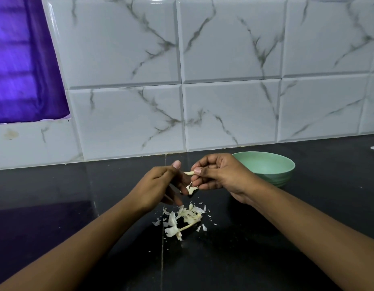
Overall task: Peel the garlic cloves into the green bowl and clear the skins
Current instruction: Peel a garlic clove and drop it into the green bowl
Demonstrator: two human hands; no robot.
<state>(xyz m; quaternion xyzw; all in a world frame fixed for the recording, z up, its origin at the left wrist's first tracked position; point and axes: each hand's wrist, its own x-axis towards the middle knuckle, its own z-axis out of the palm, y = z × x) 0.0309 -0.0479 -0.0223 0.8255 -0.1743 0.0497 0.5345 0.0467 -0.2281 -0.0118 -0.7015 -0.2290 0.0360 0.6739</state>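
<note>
Peeling in progress: your hands meet close together, just above the glossy black stone bench (265, 232) and near the round pale-green bowl (265, 167), which stands to their right by the tiled wall. Your right hand (219, 174) pinches the small, ivory, tapered garlic clove (189, 173) between thumb and forefinger. Your left hand (159, 182), thumb raised, reaches its fingertips to a torn curl of papery white skin (191, 187) hanging below the clove; whether they grip it cannot be told. Expect the clove to be light, firm and probably slick once bare, so hold its flanks and strip from the tip. The skin looks thin and brittle and is likely to flake. A heap of white skins (183, 219) lies on the bench beneath your hands.
</note>
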